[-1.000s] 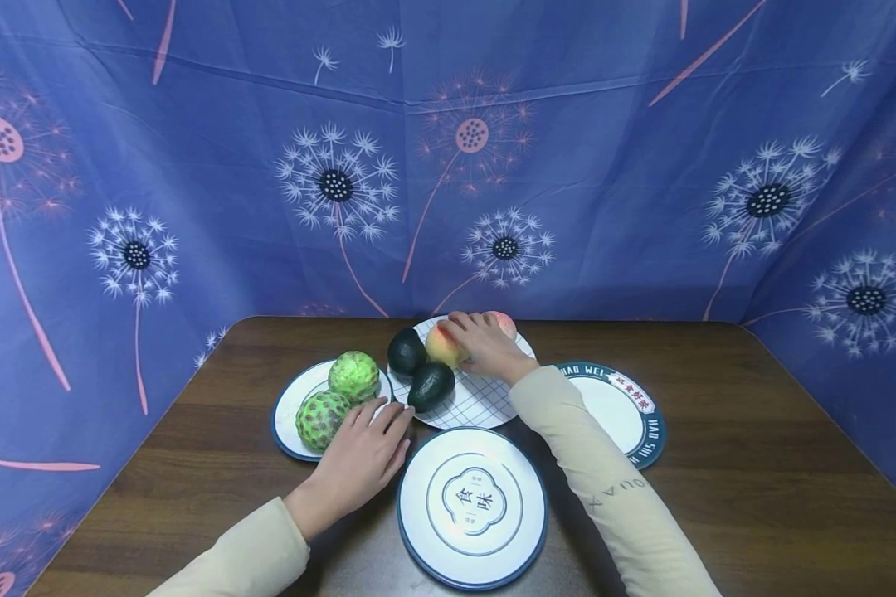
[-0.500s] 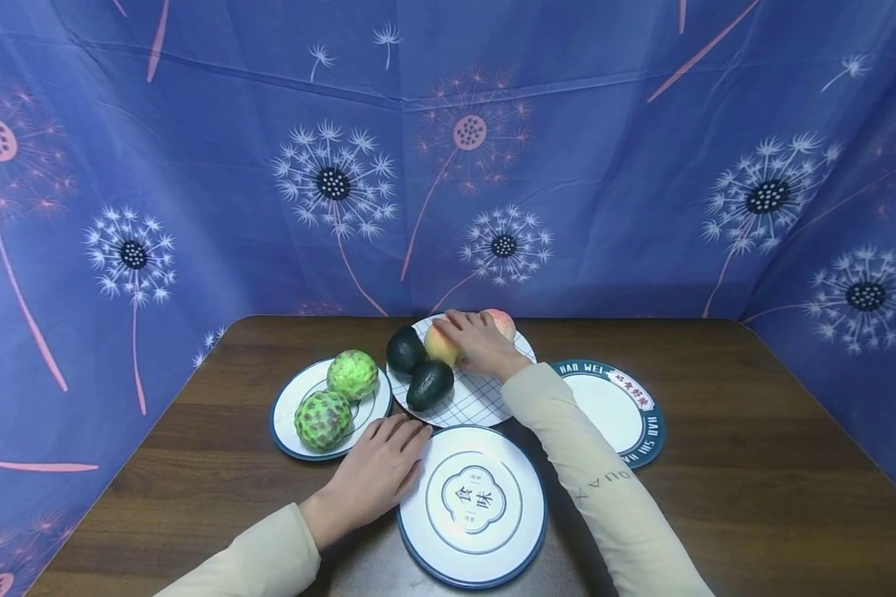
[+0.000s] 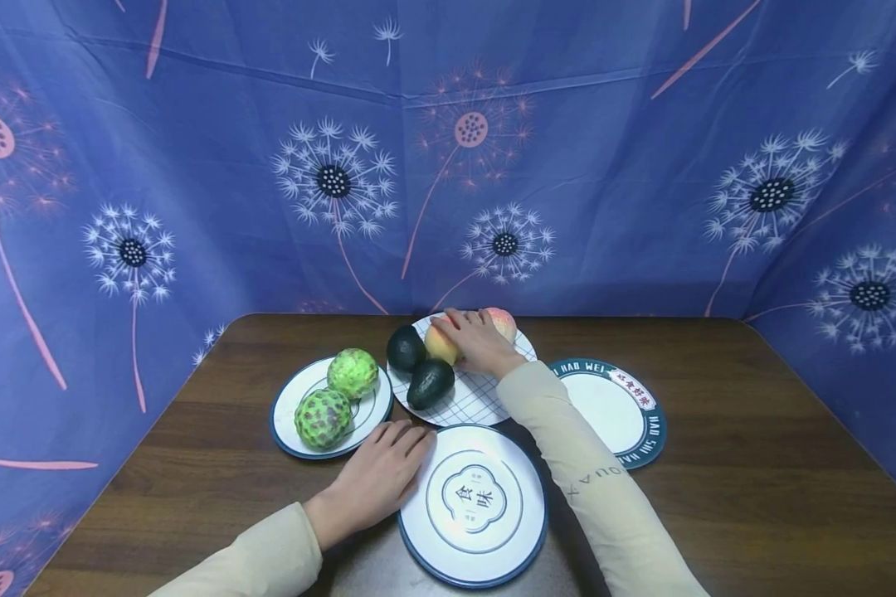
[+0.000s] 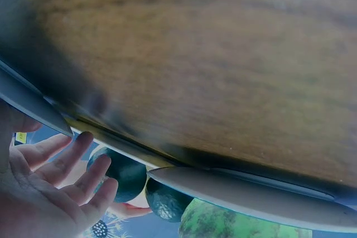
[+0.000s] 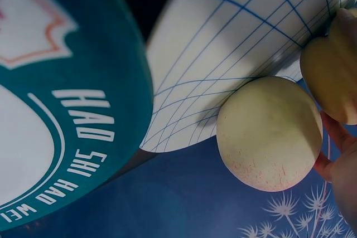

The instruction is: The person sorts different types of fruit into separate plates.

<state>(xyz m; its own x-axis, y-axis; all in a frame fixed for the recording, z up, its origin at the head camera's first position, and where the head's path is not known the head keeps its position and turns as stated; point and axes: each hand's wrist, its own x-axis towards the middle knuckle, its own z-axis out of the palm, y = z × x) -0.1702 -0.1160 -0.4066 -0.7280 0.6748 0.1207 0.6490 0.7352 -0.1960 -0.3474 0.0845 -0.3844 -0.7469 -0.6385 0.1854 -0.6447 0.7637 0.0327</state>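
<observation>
A yellow-and-red peach (image 3: 439,342) sits over the far part of a white plate with a blue grid (image 3: 478,406), gripped by the right hand (image 3: 479,342), its thumb on one side and its fingers reaching round the other; whether the fruit is lifted off the plate cannot be told. Just beyond those fingers is a pinker peach (image 3: 503,323), and to the left of the gripped one are a rounder dark avocado (image 3: 406,348) and, nearer the person, a longer avocado (image 3: 430,384). The left hand (image 3: 379,474) holds nothing; its fingers are loosely extended at the rim of a blue-edged front plate (image 3: 472,531), though contact is unclear. To the left, an oval plate (image 3: 373,408) bears two knobbly green fruits (image 3: 323,419), and to the right is a green-rimmed plate (image 3: 650,439). All the plates stand on a brown wooden table (image 3: 762,448), before a blue dandelion-patterned cloth (image 3: 612,191).
</observation>
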